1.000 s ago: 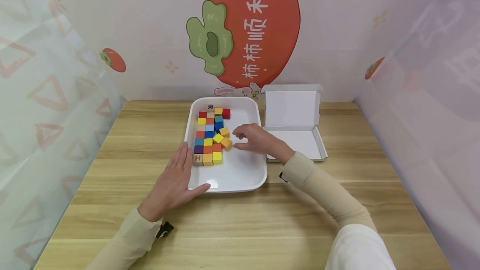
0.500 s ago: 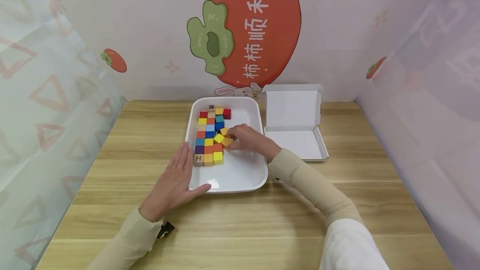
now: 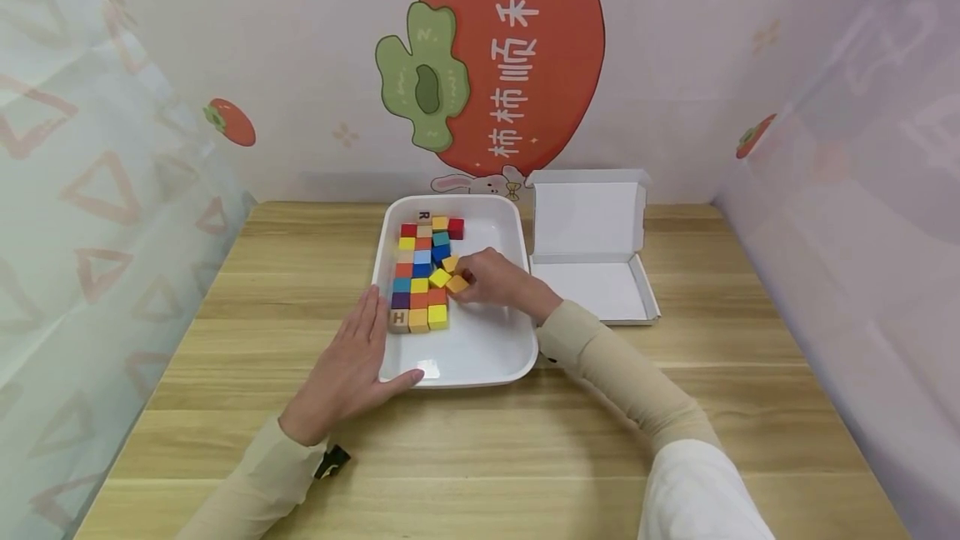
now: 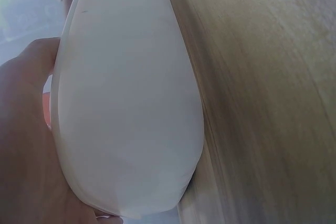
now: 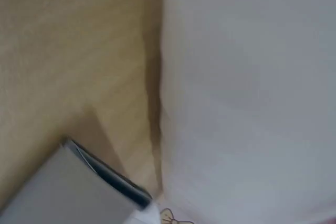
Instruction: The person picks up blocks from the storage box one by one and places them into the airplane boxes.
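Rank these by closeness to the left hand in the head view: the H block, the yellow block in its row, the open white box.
1. H block: row's left end, beside the left hand.
2. Yellow block: row's right end.
3. Open white box: right of the tray.

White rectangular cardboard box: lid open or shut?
The box is open: in the head view, its flat white cardboard lid stands raised along the far side, leaving the white inside exposed.
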A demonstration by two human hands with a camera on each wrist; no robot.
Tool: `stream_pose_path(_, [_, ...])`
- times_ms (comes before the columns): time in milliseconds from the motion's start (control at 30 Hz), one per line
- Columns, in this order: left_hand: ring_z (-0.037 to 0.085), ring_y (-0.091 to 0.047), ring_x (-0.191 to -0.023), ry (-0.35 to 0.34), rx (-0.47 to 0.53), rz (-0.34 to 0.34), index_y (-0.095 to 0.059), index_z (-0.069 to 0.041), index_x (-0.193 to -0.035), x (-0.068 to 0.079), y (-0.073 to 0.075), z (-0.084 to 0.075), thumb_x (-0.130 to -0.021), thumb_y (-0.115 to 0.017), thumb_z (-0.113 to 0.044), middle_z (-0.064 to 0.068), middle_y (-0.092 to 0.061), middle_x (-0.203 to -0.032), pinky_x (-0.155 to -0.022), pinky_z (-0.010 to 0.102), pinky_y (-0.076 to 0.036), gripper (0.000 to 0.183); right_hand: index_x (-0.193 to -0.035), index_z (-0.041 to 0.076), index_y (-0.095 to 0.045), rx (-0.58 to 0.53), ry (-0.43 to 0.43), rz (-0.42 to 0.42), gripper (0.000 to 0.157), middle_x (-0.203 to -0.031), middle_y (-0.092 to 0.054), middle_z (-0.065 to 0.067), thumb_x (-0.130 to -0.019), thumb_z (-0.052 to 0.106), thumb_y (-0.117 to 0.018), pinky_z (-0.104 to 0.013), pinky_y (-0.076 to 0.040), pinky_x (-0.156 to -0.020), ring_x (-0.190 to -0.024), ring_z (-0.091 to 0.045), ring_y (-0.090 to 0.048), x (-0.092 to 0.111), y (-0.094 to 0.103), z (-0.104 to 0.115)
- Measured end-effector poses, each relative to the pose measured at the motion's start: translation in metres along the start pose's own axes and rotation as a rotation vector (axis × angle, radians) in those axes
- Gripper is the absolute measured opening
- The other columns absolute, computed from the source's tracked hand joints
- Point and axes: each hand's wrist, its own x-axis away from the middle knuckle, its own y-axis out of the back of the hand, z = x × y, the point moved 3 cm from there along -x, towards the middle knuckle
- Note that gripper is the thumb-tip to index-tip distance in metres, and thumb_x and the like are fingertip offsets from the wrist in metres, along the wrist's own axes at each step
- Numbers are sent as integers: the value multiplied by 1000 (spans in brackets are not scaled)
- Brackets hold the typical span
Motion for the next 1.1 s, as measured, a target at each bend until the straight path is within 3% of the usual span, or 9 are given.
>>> stream_pose_path(400, [32, -3, -153, -5, -8, -3, -5, -5, -156, 0, -1, 0, -76, -30, -90, 13, 3, -165, -120, 53, -23, 120, -111, 14, -70, -13, -59, -84, 35, -101, -72, 1, -82, 33, -77, -23, -58, -80, -87, -11, -65, 36, 45, 3])
stream_pose_path(767, [33, -3, -153, -10, -1, 4, -5, -4, -156, -1, -1, -2, -76, -32, -89, 14, 3, -165, -120, 53, -23, 119, -103, 13, -70, -49, -151, -248, 32, -94, -71, 0, -79, 31, -80, -32, -58, -79, -86, -14, -66, 99, 89, -43])
stream_pose_path(933, [33, -3, -153, -5, 8, 4, -5, -4, -156, 0, 0, -2, -77, -34, -88, 15, 3, -165, -120, 54, -23, 119, -102, 12, -70, -59, -215, -293, 32, -93, -72, 0, -78, 31, -80, -34, -58, -77, -85, -14, -67, 119, 94, -65])
stream_pose_path(1100, [33, -3, -153, 0, 9, 7, -4, -4, -156, 0, 0, -2, -77, -34, -88, 14, 3, -165, -120, 54, -23, 119, -104, 8, -70, -60, -263, -297, 33, -96, -72, -6, -80, 30, -78, -36, -58, -78, -87, -20, -67, 117, 85, -77])
